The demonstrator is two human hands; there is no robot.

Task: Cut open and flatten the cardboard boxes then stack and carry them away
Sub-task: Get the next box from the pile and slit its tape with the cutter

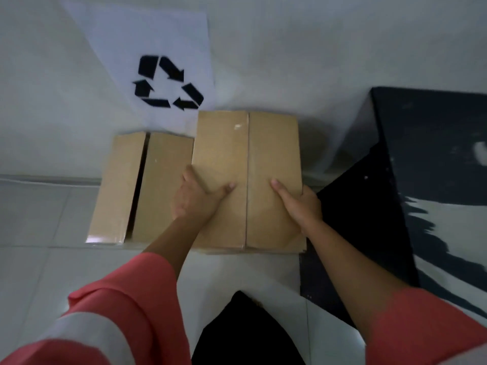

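At the foot of the pale wall (290,48), a stack of flattened cardboard boxes (247,154) is held by its two long edges. The left hand (196,196) grips the left edge, thumb laid across the top panel and fingers tucked out of sight below. The right hand (300,204) clasps the right edge the same way. Layered edges show along the stack's near end; whether it rests on the floor cannot be told.

Its left edge meets or overlaps a second cardboard piece (163,185), which lies on the tiled floor (39,219) with a dark slit between its two panels. Its far edge sits just below a paper recycling sign (168,83) on the wall. A black cabinet (421,143) stands near the right edge, leaving a narrow gap. Bare tiles lie open to the left and on the near side, towards the pink sleeves (126,299).
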